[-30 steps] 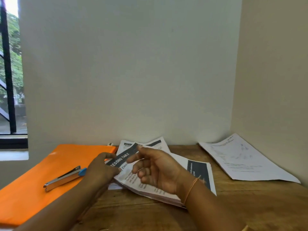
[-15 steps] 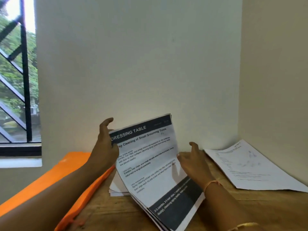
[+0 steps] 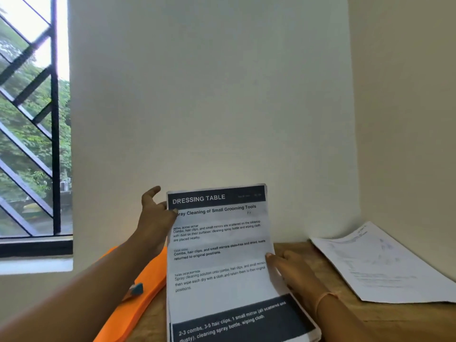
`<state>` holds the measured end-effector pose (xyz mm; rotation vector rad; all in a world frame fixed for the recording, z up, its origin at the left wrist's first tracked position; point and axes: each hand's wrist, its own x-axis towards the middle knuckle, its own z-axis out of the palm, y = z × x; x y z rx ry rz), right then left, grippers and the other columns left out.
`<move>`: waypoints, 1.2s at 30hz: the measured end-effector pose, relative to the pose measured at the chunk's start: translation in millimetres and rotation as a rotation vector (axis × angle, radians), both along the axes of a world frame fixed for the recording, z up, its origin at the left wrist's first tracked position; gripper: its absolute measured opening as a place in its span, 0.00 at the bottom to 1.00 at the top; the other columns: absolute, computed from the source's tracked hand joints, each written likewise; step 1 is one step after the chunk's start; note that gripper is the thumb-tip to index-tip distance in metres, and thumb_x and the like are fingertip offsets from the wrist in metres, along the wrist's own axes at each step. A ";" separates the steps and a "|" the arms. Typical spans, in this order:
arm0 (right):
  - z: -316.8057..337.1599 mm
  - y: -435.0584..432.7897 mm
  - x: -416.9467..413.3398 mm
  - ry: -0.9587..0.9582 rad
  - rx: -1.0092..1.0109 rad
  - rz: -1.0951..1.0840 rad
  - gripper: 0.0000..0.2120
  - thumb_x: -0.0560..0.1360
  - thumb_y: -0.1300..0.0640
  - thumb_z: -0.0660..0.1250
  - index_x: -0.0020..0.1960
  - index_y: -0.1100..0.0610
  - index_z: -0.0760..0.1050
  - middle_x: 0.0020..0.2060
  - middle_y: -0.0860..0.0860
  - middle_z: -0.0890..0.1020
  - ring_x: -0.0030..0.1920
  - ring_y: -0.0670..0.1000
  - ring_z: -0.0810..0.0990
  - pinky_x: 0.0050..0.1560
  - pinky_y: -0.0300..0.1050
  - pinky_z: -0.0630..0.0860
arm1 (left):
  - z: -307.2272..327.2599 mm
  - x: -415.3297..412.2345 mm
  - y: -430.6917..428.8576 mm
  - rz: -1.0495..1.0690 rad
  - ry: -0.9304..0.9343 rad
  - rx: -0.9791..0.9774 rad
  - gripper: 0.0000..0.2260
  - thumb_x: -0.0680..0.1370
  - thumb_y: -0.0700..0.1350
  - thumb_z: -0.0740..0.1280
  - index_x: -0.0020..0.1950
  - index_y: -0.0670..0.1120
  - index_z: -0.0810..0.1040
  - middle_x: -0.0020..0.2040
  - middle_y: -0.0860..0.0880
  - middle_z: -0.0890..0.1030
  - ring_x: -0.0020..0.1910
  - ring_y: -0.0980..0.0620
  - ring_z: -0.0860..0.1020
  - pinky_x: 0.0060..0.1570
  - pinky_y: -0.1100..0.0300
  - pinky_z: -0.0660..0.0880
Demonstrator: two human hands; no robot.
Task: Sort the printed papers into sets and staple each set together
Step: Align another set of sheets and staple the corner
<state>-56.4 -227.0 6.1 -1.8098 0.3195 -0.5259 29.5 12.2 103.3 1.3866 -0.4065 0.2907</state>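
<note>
Left hand pinched white printed paper stack at 10 o'clock, right hand with straight fingers touched its 3 o'clock edge

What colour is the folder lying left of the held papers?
The folder is bright orange, clearest in the head view.

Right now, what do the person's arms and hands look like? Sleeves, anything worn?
No gloves on either hand. The left hand and right hand show no rings that I can see. Both forearms are bare to the frame's edge, with no sleeves in view. A thin orange thread band circles the right wrist. The left wrist shows nothing worn.
</note>
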 end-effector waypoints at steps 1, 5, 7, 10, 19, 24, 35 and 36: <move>1.5 0.0 -0.5 0.002 0.005 0.020 0.10 0.77 0.52 0.65 0.44 0.58 0.76 0.42 0.51 0.82 0.39 0.48 0.81 0.35 0.38 0.72 | 1.0 0.7 -0.8 -0.005 0.013 -0.013 0.32 0.75 0.29 0.64 0.73 0.50 0.56 0.57 0.43 0.74 0.50 0.43 0.77 0.46 0.48 0.76; 6.4 0.2 -0.6 -0.056 0.083 0.113 0.08 0.78 0.58 0.65 0.50 0.62 0.80 0.43 0.55 0.85 0.42 0.54 0.84 0.38 0.41 0.78 | 8.3 3.9 -1.2 -0.004 0.044 -0.054 0.32 0.75 0.28 0.65 0.73 0.47 0.56 0.59 0.41 0.74 0.48 0.44 0.77 0.45 0.48 0.75; 7.7 0.0 -0.4 -0.079 0.149 0.132 0.08 0.77 0.62 0.64 0.51 0.65 0.79 0.45 0.60 0.85 0.47 0.61 0.83 0.46 0.49 0.80 | 12.1 7.6 -0.3 0.002 0.056 -0.060 0.32 0.75 0.28 0.64 0.73 0.46 0.56 0.58 0.42 0.74 0.47 0.44 0.77 0.44 0.49 0.75; 8.4 -2.1 1.0 -0.098 0.230 0.121 0.07 0.77 0.65 0.63 0.52 0.66 0.79 0.46 0.63 0.84 0.49 0.64 0.82 0.54 0.57 0.78 | 13.1 17.6 1.0 -0.005 0.139 -0.063 0.31 0.76 0.29 0.64 0.74 0.45 0.56 0.62 0.40 0.73 0.51 0.41 0.76 0.52 0.45 0.74; -0.1 -12.4 16.9 -0.083 0.357 -0.019 0.06 0.77 0.64 0.63 0.50 0.64 0.77 0.47 0.62 0.83 0.51 0.63 0.81 0.55 0.58 0.78 | -45.0 10.3 -14.3 -0.236 0.368 0.491 0.21 0.67 0.39 0.73 0.59 0.36 0.77 0.49 0.37 0.83 0.45 0.40 0.82 0.47 0.47 0.80; -6.4 -17.5 20.6 0.051 0.444 -0.100 0.07 0.76 0.62 0.62 0.49 0.64 0.76 0.49 0.64 0.81 0.50 0.62 0.79 0.53 0.53 0.76 | -67.3 21.9 -28.9 -0.104 0.372 0.775 0.17 0.75 0.35 0.68 0.63 0.35 0.74 0.59 0.38 0.79 0.54 0.42 0.78 0.55 0.54 0.74; -9.1 3.2 20.4 0.053 -0.196 -0.076 0.08 0.78 0.60 0.61 0.49 0.60 0.78 0.46 0.55 0.81 0.42 0.48 0.76 0.37 0.37 0.72 | -93.9 48.0 -23.1 0.180 0.168 0.815 0.23 0.76 0.38 0.67 0.69 0.40 0.67 0.69 0.41 0.70 0.64 0.43 0.71 0.53 0.61 0.67; -10.5 6.6 20.6 0.070 -0.281 -0.040 0.09 0.78 0.59 0.61 0.52 0.60 0.79 0.48 0.53 0.81 0.43 0.46 0.76 0.38 0.35 0.72 | -96.3 51.3 -22.3 0.174 0.148 0.839 0.22 0.76 0.38 0.67 0.69 0.41 0.68 0.69 0.41 0.70 0.64 0.43 0.71 0.53 0.61 0.67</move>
